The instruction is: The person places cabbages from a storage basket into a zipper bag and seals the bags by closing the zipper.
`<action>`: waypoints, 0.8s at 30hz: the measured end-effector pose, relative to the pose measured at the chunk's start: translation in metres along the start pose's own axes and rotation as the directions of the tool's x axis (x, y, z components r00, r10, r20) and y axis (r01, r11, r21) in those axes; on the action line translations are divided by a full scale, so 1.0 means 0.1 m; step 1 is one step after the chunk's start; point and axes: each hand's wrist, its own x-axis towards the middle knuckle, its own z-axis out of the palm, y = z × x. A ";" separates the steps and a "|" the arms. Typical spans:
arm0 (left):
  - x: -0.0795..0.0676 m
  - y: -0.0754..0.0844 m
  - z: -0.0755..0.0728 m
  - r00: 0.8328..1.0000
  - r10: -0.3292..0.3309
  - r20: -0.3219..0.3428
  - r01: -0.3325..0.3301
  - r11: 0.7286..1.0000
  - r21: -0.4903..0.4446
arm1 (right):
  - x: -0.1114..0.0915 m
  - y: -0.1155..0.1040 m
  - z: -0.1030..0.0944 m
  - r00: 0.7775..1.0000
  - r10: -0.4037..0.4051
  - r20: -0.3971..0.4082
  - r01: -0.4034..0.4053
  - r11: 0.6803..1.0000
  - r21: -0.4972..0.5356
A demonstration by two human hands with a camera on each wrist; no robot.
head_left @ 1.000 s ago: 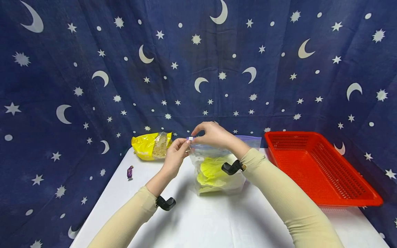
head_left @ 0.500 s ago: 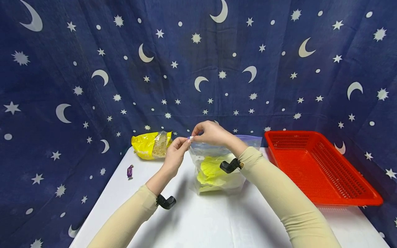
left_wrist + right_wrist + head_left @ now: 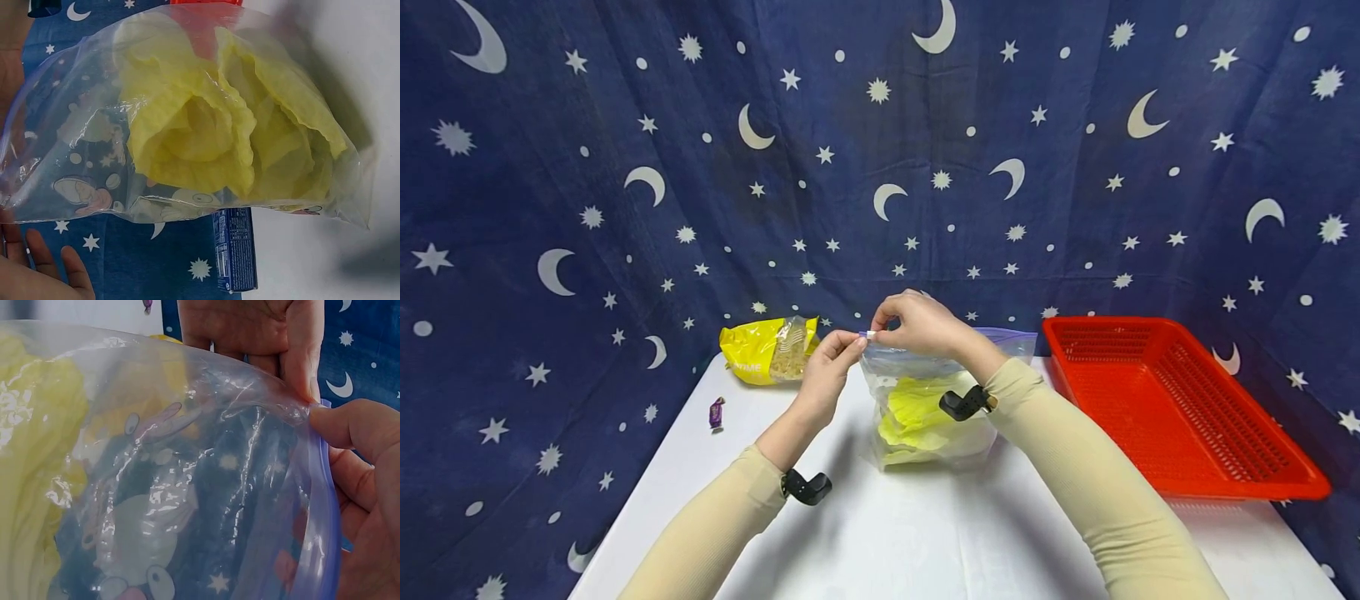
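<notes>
A clear zip bag with a purple top edge stands upright on the white table, holding pale yellow-green cabbage leaves. At the bag's upper left corner, my left hand pinches the edge between thumb and fingers. Right beside it, my right hand pinches a small white slider on the purple zip. In the right wrist view the bag's purple zip strip runs down from the right thumb. Cartoon prints show on the bag's film in both wrist views.
Behind my left hand lies a yellow packet with a see-through section. A small purple-wrapped sweet is at the table's left. At the right stands a red plastic basket. A blue box appears behind the bag in the left wrist view.
The right hand and the white slider have shifted slightly to the right along the bag's top edge. The left hand keeps its pinch at the corner. The bag stays where it was.
</notes>
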 end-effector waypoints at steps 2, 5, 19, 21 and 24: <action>0.00 0.00 0.01 1.000 -0.001 0.003 0.001 1.000 -0.006 | -0.01 0.01 0.00 1.000 -0.003 -0.004 0.003 1.000 -0.003; 0.00 0.01 0.02 1.000 0.000 0.007 0.000 1.000 -0.021 | -0.02 0.02 0.00 1.000 -0.001 -0.013 0.001 1.000 -0.018; -0.03 0.03 0.07 1.000 -0.010 -0.008 0.009 0.996 -0.085 | -0.11 0.12 -0.01 0.999 0.000 -0.052 -0.001 1.000 -0.014; -0.03 0.02 0.06 1.000 -0.010 -0.011 0.009 0.996 -0.087 | -0.12 0.14 -0.02 0.998 0.001 -0.055 -0.002 1.000 -0.010; -0.03 0.02 0.05 1.000 -0.008 -0.012 0.007 0.996 -0.085 | -0.14 0.15 -0.03 0.998 0.000 -0.058 0.000 1.000 -0.004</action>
